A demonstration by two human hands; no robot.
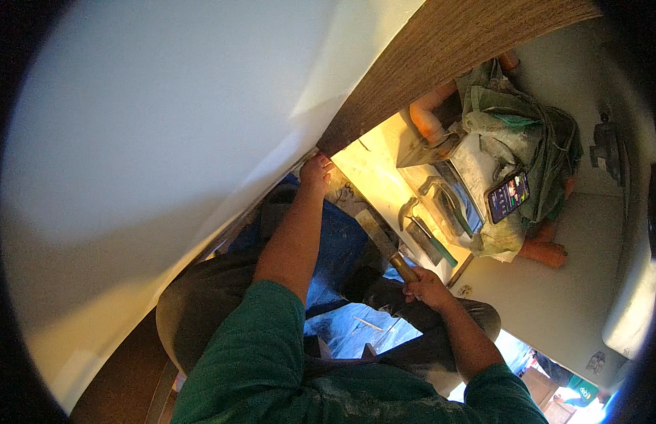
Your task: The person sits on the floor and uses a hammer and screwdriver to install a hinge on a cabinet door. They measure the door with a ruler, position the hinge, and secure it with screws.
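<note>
My right hand (428, 290) is closed around the wooden handle of a flat-bladed tool (376, 232). Its wide, straight blade points up and to the left, with a brass-coloured collar where it meets the handle. My left hand (316, 174) reaches forward to the corner where a large white panel (179, 155) meets a dark wood-grain board (427, 63). Its fingers are curled at that edge, and what they hold, if anything, is hidden. The blade tip is apart from my left hand.
On the right, several hand tools, including a claw-headed one (408, 210), lie beside green cloth (511, 113) bearing a phone (508, 197). Orange rounded parts (543, 251) stick out there. Blue sheeting (356, 326) covers the floor. A person in green (582, 390) is at the lower right.
</note>
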